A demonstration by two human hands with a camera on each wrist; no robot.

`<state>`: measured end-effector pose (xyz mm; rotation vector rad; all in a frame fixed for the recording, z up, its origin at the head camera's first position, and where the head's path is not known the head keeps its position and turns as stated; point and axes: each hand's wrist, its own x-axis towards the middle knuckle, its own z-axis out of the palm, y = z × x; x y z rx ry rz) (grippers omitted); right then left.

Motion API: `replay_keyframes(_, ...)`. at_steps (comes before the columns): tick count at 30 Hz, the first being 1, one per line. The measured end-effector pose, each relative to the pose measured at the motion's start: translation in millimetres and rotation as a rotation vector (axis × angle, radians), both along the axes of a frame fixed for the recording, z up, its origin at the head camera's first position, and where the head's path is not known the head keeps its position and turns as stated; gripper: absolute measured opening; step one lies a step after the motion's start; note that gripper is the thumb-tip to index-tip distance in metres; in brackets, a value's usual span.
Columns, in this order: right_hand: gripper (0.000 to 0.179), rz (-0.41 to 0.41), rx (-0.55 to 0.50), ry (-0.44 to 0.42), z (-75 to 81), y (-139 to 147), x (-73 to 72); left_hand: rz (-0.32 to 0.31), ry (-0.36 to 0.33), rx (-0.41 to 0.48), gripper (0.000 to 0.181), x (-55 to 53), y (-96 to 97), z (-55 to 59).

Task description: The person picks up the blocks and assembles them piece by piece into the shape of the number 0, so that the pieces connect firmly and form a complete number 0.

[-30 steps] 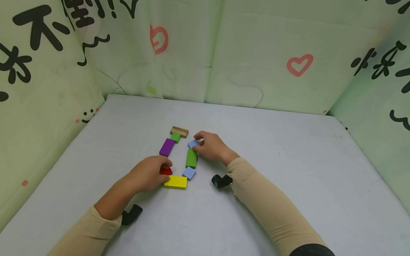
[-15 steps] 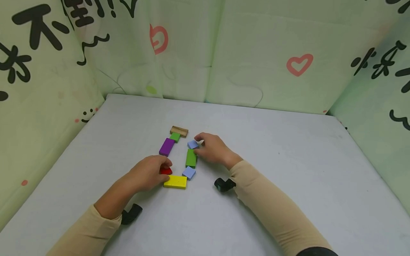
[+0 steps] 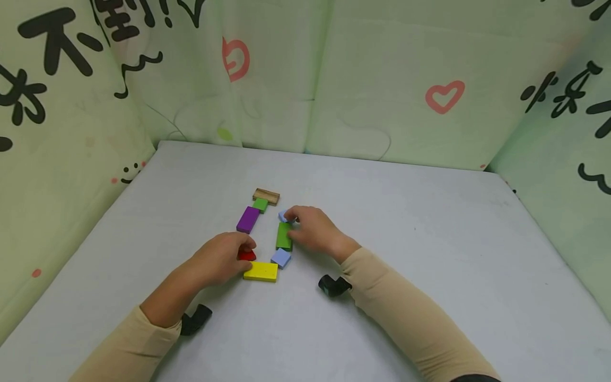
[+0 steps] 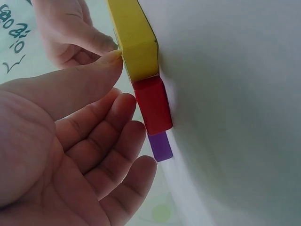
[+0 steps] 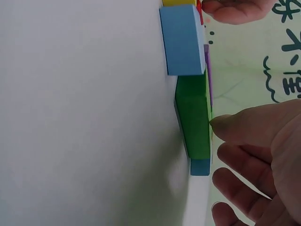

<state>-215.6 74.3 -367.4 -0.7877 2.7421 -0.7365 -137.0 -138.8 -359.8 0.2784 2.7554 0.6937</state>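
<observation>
In the head view, my left hand (image 3: pixel 219 259) lies beside a yellow block (image 3: pixel 260 271) and a red block (image 3: pixel 246 255). The left wrist view shows its thumb against the yellow block (image 4: pixel 135 37), with loosely bent fingers alongside the red block (image 4: pixel 153 104). My right hand (image 3: pixel 315 229) is at a green block (image 3: pixel 284 236); its thumb touches that block's edge (image 5: pixel 195 117) in the right wrist view. Its index finger partly covers a light blue block (image 3: pixel 282 216) just beyond. Another light blue block (image 3: pixel 281 258) joins the green one to the yellow one.
A purple block (image 3: pixel 247 219), a small green block (image 3: pixel 260 205) and a brown wooden block (image 3: pixel 265 196) continue the line along the left and far side. All lie on a white table (image 3: pixel 406 239). Printed pale green cloth (image 3: pixel 372 79) stands behind it.
My right hand has moved slightly nearer to me, its thumb shifting from the far light blue block down to the green block. My left hand and the blocks stay in place.
</observation>
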Motion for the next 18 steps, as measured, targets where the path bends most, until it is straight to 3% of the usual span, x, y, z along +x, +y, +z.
replay_keyframes(6, 0.029, 0.018, 0.005, 0.016, -0.6, -0.1, 7.3, 0.001, -0.004, 0.000, 0.039, 0.3, -0.4, -0.1)
replay_keyframes(18, 0.034, 0.048, -0.023, -0.020, -2.2, 6.8, 16.5, 0.004, 0.006, 0.009, 0.040, -0.6, -0.4, -2.4)
